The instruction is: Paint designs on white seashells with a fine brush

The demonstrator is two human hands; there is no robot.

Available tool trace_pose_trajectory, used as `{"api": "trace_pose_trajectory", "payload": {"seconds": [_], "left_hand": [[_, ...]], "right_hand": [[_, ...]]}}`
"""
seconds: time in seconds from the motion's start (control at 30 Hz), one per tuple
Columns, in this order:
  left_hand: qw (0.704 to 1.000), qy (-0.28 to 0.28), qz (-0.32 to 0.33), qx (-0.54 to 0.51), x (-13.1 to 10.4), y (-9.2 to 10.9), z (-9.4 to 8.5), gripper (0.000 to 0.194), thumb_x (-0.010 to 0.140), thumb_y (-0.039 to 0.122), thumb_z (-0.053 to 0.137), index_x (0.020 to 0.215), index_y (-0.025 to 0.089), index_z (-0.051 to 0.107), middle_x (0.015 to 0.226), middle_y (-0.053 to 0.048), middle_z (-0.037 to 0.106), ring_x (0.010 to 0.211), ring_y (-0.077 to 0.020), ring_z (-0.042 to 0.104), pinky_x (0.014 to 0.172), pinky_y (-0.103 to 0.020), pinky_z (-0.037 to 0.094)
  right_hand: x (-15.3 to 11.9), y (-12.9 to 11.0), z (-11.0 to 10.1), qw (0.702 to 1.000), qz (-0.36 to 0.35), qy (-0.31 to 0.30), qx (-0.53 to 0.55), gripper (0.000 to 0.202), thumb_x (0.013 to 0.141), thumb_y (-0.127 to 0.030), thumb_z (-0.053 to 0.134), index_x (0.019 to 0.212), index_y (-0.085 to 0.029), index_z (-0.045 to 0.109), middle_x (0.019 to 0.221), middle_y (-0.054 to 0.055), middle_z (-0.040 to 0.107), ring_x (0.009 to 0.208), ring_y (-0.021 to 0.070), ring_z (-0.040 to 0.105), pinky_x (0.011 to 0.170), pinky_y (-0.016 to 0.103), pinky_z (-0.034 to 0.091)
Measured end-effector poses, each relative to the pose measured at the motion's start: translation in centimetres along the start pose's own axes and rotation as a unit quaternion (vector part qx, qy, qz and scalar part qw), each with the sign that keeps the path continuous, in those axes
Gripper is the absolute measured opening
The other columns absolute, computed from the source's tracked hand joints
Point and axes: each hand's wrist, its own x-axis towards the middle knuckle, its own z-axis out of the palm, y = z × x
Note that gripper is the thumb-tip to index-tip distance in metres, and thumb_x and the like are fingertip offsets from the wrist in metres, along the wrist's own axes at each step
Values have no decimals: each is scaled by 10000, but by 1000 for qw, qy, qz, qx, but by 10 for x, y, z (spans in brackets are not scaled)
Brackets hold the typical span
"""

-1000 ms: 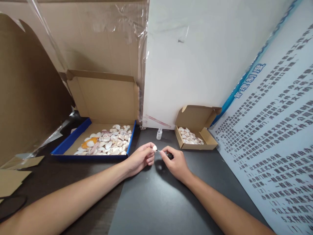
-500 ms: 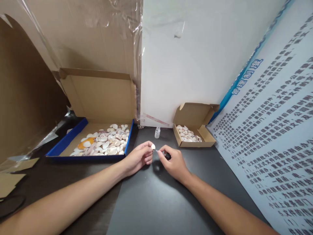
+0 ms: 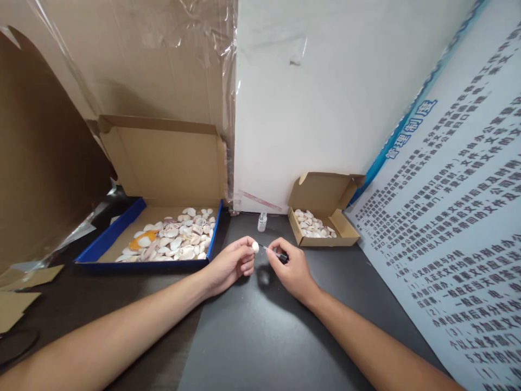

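My left hand (image 3: 234, 263) pinches a small white seashell (image 3: 255, 247) between thumb and fingertips, above the dark table mat. Facing it, my right hand (image 3: 291, 269) is closed on a thin brush with a black handle (image 3: 281, 257). The brush's slender stem points left at the shell, its tip close to the shell's edge; whether they touch I cannot tell. Behind the hands stands a small clear glass bottle with a white label (image 3: 262, 221), upright, with no cap visible on it.
A blue-edged cardboard box (image 3: 106, 233) with many shells and an orange piece (image 3: 142, 240) lies at left, its lid raised. At right, a smaller open cardboard box (image 3: 344, 228) holds more shells. A white panel (image 3: 301, 119) and a printed poster (image 3: 456, 217) stand behind and to the right.
My right hand has drawn slightly right and turned, showing more of the brush's black handle and stem. The shell in my left hand has turned a little and shows more of its face.
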Motion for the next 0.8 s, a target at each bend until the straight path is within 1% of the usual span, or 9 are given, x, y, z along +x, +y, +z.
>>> {"api": "trace_pose_trajectory", "payload": {"seconds": [0.1, 0.17, 0.27, 0.33, 0.43, 0.5, 0.6, 0.73, 0.8], "left_hand": [[1000, 0, -4, -4, 0, 0, 0, 152, 785, 179, 642, 800, 180, 492, 528, 102, 329, 445, -46, 282, 485, -194, 254], [1000, 1, -5, -5, 0, 0, 1, 148, 782, 177, 640, 805, 179, 494, 528, 102, 333, 441, -45, 289, 485, -194, 254], [1000, 3, -4, -3, 0, 1, 1, 136, 780, 176, 635, 803, 173, 501, 529, 102, 332, 440, -41, 285, 483, -194, 249], [1000, 4, -4, -4, 0, 1, 1, 143, 775, 177, 640, 796, 174, 498, 525, 104, 329, 438, -41, 283, 481, -194, 244], [1000, 4, -6, -9, 0, 1, 1, 157, 768, 179, 650, 800, 178, 496, 519, 106, 329, 436, -42, 284, 480, -195, 245], [1000, 5, -6, -9, 0, 1, 1, 151, 766, 179, 651, 804, 176, 505, 518, 105, 330, 437, -42, 279, 480, -195, 248], [1000, 7, -10, -6, 0, 1, 1, 146, 762, 185, 658, 804, 170, 519, 518, 102, 331, 436, -42, 274, 477, -196, 248], [1000, 9, -11, -9, 0, 1, 2, 178, 749, 199, 687, 792, 173, 517, 510, 101, 336, 437, -45, 277, 474, -197, 244], [1000, 11, -10, -9, 0, 1, 2, 188, 749, 201, 698, 787, 174, 515, 508, 100, 335, 440, -46, 278, 475, -198, 245]], "right_hand": [[0, 0, 0, 999, -31, -20, 16, 156, 879, -293, 542, 780, -181, 589, 636, -32, 494, 593, 118, 470, 595, 225, 371], [0, 1, 0, 1000, -9, -29, 2, 147, 876, -291, 547, 787, -184, 592, 626, -35, 491, 570, 115, 458, 565, 224, 357], [0, 2, 1, 999, 33, -12, -17, 156, 876, -297, 540, 770, -187, 574, 609, -39, 466, 548, 113, 433, 531, 223, 332], [0, 1, 0, 1000, 21, -7, -6, 166, 883, -304, 529, 769, -187, 562, 615, -40, 450, 557, 114, 433, 543, 222, 339], [-1, 0, 0, 999, -5, -32, 7, 149, 884, -296, 522, 796, -185, 570, 625, -42, 448, 564, 112, 441, 558, 218, 350], [-1, 0, 0, 999, 17, -41, -1, 136, 878, -280, 521, 797, -186, 575, 612, -44, 457, 545, 111, 437, 539, 218, 341], [0, 1, 0, 999, 40, -30, -2, 135, 874, -270, 519, 779, -189, 568, 602, -42, 470, 540, 114, 439, 528, 220, 337], [-2, 1, -1, 999, -16, -20, 29, 147, 887, -289, 509, 796, -188, 564, 630, -38, 452, 574, 120, 444, 566, 226, 359], [-2, 0, -2, 999, -21, -29, 33, 139, 885, -292, 513, 809, -188, 565, 628, -41, 441, 568, 119, 435, 568, 229, 355]]}}
